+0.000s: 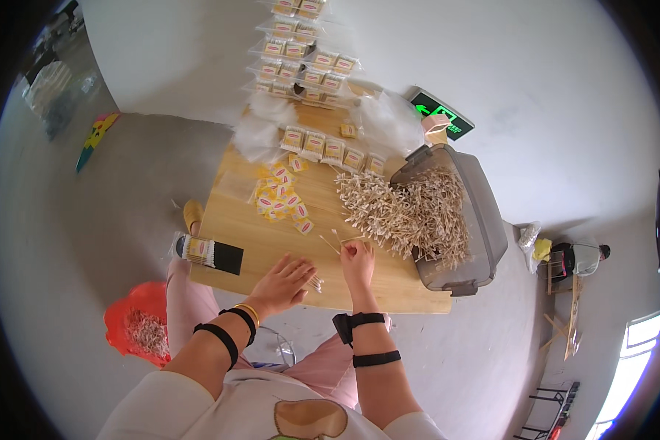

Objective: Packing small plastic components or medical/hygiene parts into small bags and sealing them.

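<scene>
My right hand (357, 262) is closed in a pinch over the table, with a few cotton swabs (335, 238) sticking out from its fingertips. To its left, my left hand (280, 282) lies low over the table's front part, fingers stretched out. White tips of several swabs (316, 284) show beside its fingers; whether they touch the palm is hidden. A large heap of loose cotton swabs (411, 209) spills from a tipped grey plastic bin (484, 227) on the right. Small yellow and white cards (277, 194) lie scattered beyond my left hand.
Filled swab packs (323, 147) stand in a row, with more stacked behind (301, 51). Clear plastic bags (260, 128) lie at the back of the wooden table (315, 213). One pack (198, 249) sits by a black pad (228, 258). A red basin (136, 323) holds swabs on the floor.
</scene>
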A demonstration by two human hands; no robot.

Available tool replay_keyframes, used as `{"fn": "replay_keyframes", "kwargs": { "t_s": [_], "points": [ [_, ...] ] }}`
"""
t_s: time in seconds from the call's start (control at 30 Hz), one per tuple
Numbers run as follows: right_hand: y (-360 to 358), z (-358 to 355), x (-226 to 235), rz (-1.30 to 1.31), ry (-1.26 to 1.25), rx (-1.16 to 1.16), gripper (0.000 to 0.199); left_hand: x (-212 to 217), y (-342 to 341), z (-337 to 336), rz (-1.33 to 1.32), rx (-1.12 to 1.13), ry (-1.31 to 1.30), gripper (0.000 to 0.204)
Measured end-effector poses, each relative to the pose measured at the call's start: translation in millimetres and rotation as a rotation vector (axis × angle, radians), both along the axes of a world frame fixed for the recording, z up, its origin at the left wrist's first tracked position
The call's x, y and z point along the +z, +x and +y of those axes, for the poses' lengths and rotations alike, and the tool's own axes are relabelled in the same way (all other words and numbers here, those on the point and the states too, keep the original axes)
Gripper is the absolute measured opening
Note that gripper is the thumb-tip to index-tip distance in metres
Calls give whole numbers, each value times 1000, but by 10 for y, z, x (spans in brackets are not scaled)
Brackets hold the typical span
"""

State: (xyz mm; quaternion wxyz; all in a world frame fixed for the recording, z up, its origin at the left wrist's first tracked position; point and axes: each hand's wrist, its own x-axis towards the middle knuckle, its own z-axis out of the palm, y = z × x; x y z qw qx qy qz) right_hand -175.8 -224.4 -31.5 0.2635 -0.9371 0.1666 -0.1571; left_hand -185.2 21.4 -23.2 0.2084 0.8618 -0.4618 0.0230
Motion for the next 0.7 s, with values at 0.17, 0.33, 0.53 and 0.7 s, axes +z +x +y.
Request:
{"fn": "replay_keyframes", "kwargs": {
  "t_s": [0.17, 0.33, 0.53, 0.7],
  "points": [
    [92, 19, -26, -32, 92, 65, 15, -18, -10, 2, 1, 2, -12, 59],
    [76, 84, -26, -40, 116, 93, 14, 7, -22, 5, -1, 14, -7, 60],
    [84, 141, -37, -37, 113, 103, 13, 8, -17, -5, -5, 9, 2, 61],
    [42, 206, -37, -23, 89, 120, 11, -25, -19, -9, -2, 9, 14, 62]
  ]
}}
